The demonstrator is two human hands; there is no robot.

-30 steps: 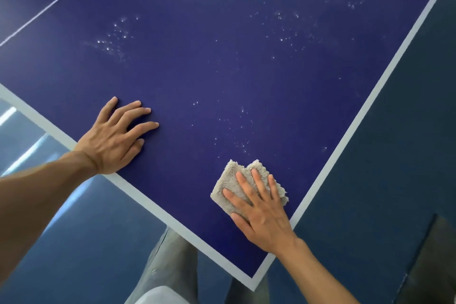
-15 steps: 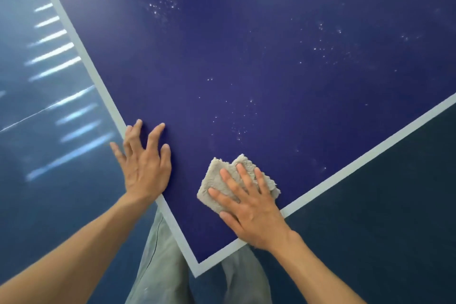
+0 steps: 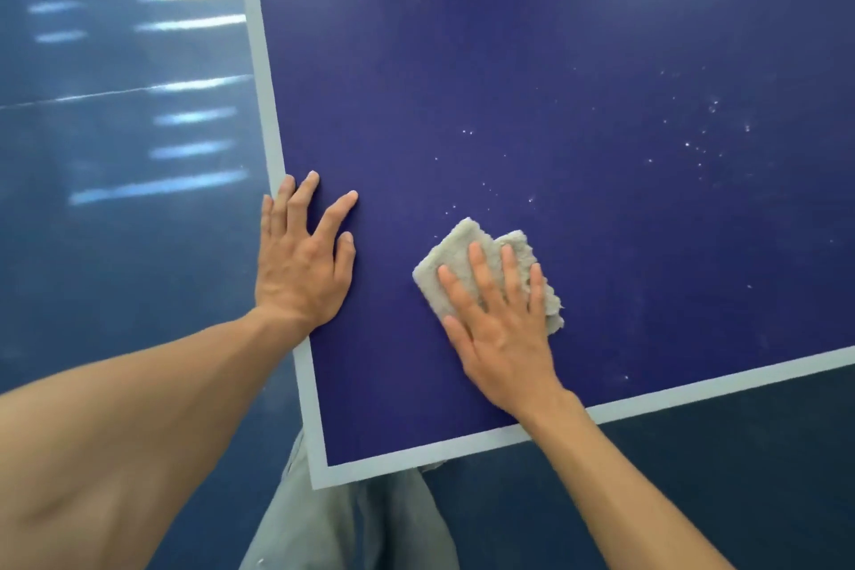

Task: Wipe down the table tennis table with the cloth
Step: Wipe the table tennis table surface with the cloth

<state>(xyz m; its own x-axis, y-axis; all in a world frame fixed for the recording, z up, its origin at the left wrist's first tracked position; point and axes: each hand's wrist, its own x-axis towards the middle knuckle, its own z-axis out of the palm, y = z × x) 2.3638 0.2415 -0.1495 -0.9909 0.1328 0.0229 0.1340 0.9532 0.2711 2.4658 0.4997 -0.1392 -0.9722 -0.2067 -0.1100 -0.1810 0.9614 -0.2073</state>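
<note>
While near cloth (image 3: 455, 245), white specks (image 3: 531, 200)

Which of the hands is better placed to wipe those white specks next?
The right hand: it lies flat on the cloth, close to the nearest specks. The left hand only rests on the table near its edge, holding nothing.

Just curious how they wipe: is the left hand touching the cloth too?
Apart. The head view shows bare blue table between the left hand and the cloth; only the right hand presses on it.
</note>
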